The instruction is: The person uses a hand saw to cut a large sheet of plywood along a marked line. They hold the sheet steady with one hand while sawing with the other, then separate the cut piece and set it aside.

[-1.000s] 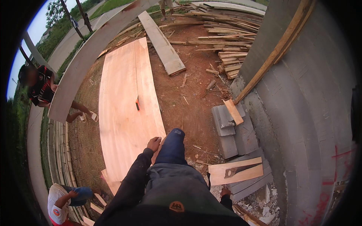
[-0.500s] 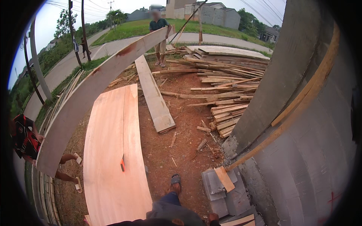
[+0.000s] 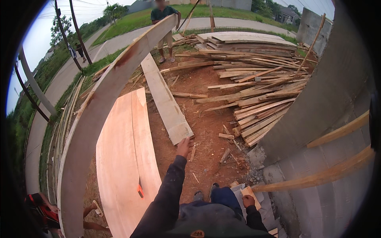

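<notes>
My left hand [image 3: 184, 147] reaches forward with its fingers apart, holding nothing. It appears over the near end of a long plank [image 3: 164, 99] lying on the ground; I cannot tell if it touches. My right hand [image 3: 249, 201] is low at my right side, fingers curled closed, in front of a short wood offcut [image 3: 254, 197]. Whatever it might hold is hidden. To my left, two people carry a long stained board [image 3: 95, 111] set on edge, one at each end. Below it lies a wide pale plywood sheet [image 3: 123, 158] with a small orange-handled tool [image 3: 140, 191] on it.
Stacked timber strips [image 3: 254, 91] spread at the right, wide boards [image 3: 250, 38] behind them. A concrete column [image 3: 313, 111] and slanting wooden braces [image 3: 317, 174] stand at my right. Poles [image 3: 65, 127] lie along the left. Scraps [image 3: 225, 155] litter the red soil.
My left arm has come into view, stretched toward the plank. My right hand now shows more fully. The carried board sits closer to the plywood, and my view has shifted.
</notes>
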